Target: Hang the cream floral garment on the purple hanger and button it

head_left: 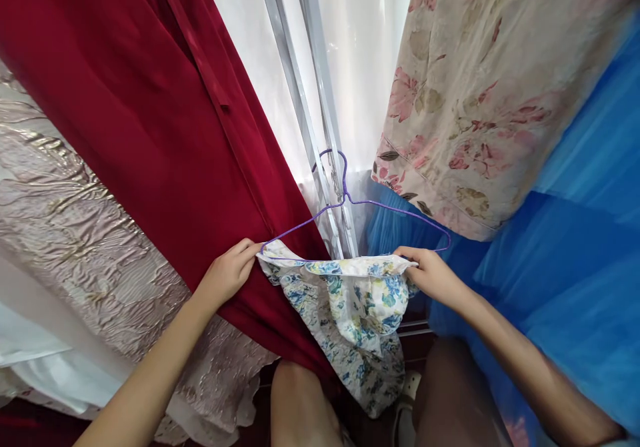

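A purple clothes hanger (345, 197) hangs by its hook at the pale metal rack bars in the middle. From its lower part a white garment with blue and yellow flowers (370, 300) drapes down over my knees. My left hand (234, 267) pinches the garment's upper left corner at the hanger's left end. On the other side, my right hand (427, 270) grips the garment's upper right edge, just below the hanger's right end. The top edge is stretched between both hands, and the lower part hangs loose in folds.
A long dark red garment (165, 127) hangs at the left, beside a shiny pinkish textured one (75, 213). A cream floral garment (465, 100) and blue tulle (565, 260) fill the right. Two metal bars (313, 67) run up the middle before white cloth.
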Tool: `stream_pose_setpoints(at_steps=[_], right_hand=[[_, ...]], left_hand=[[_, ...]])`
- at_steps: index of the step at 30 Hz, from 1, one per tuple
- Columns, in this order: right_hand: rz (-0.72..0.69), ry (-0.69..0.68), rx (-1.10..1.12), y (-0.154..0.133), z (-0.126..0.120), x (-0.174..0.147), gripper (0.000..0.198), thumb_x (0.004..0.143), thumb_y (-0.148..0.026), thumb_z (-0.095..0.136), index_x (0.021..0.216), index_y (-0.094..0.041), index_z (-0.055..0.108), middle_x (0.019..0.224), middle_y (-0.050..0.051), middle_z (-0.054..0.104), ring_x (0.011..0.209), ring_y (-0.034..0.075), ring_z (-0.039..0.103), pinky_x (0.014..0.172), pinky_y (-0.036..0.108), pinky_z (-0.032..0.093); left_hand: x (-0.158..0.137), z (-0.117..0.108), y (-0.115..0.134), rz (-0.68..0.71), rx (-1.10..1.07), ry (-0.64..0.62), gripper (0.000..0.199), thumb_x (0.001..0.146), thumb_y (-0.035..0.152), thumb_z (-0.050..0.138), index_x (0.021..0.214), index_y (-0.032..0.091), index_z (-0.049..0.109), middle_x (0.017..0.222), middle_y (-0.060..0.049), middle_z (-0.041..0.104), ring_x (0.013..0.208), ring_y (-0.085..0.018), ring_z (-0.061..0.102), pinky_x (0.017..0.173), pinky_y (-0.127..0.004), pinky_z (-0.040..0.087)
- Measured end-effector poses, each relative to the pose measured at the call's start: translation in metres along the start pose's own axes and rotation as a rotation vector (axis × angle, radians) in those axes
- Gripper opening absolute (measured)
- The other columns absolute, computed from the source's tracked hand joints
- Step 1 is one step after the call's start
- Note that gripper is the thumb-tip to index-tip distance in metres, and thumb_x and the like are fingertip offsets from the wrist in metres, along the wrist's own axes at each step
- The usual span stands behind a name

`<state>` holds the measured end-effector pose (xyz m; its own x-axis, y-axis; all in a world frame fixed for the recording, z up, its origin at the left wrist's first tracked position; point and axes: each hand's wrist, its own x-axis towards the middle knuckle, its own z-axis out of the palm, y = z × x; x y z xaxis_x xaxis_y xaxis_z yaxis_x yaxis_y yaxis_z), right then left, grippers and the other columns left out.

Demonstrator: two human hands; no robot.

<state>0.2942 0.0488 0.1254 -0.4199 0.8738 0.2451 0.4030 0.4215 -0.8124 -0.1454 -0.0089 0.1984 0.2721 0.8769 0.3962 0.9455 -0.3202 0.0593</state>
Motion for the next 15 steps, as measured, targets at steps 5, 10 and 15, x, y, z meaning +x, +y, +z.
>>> stream_pose_setpoints(at_steps=[5, 10, 15], right_hand=[[-0.005, 0.005, 0.013, -0.004, 0.005, 0.002, 0.027, 0.077, -0.015, 0.046, 0.085, -0.019, 0.071, 0.074, 0.0, 0.07, 0.067, 0.017, 0.06, 0.058, 0.024, 0.039], [0.026, 0.009, 0.021, -0.004, 0.01, 0.002, 0.026, 0.075, -0.014, 0.046, 0.083, -0.019, 0.071, 0.069, 0.0, 0.068, 0.062, 0.017, 0.058, 0.056, 0.024, 0.038], [0.038, 0.023, 0.071, -0.002, 0.011, 0.0, 0.025, 0.077, -0.015, 0.05, 0.086, -0.018, 0.073, 0.075, 0.002, 0.073, 0.068, 0.019, 0.064, 0.059, 0.025, 0.042]], left_hand=[[-0.019, 0.004, -0.012, 0.024, -0.042, 0.029, 0.036, 0.096, 0.024, 0.036, 0.117, 0.022, 0.065, 0.112, -0.009, 0.065, 0.105, -0.023, 0.063, 0.095, -0.03, 0.046], [-0.02, -0.003, -0.002, 0.008, 0.007, 0.182, 0.032, 0.096, 0.021, 0.038, 0.116, 0.023, 0.062, 0.116, -0.009, 0.062, 0.107, -0.023, 0.063, 0.095, -0.029, 0.046], [0.0, -0.018, 0.031, 0.026, -0.03, 0.325, 0.027, 0.095, 0.015, 0.039, 0.11, 0.021, 0.061, 0.111, -0.008, 0.06, 0.103, -0.021, 0.06, 0.094, -0.03, 0.046]])
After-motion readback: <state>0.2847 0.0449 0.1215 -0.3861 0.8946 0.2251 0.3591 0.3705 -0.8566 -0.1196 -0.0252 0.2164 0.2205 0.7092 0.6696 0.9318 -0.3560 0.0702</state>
